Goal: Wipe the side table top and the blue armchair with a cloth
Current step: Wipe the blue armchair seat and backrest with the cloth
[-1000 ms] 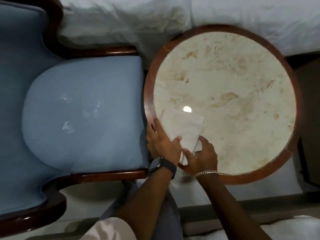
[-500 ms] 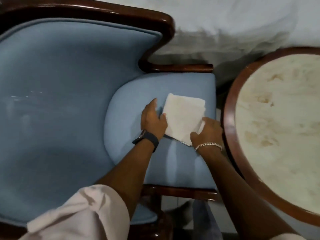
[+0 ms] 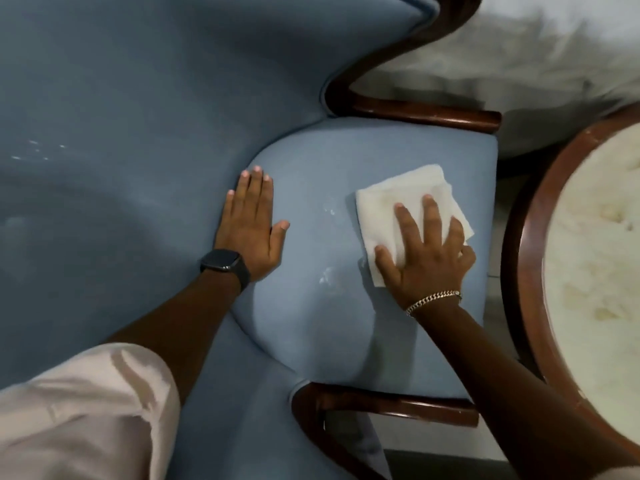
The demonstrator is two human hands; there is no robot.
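Observation:
The blue armchair (image 3: pixel 311 323) fills the left and middle of the head view, its seat cushion under both hands. A folded white cloth (image 3: pixel 391 202) lies flat on the right part of the cushion. My right hand (image 3: pixel 426 254) presses on the cloth with its fingers spread, covering the cloth's near corner. My left hand (image 3: pixel 251 226) rests flat on the cushion's left edge, fingers together, holding nothing. The round side table (image 3: pixel 523 271), with a dark wooden rim and a pale marble top, stands at the right edge.
Dark wooden armrests (image 3: pixel 426 114) frame the seat at the far and near sides. White bedding (image 3: pixel 536 57) lies beyond the chair at the top right. Pale smudges (image 3: pixel 327 275) mark the cushion between my hands.
The cloth went from the table top to the chair seat. My left hand has let go of it and lies flat to the left, while my right hand now presses it down alone.

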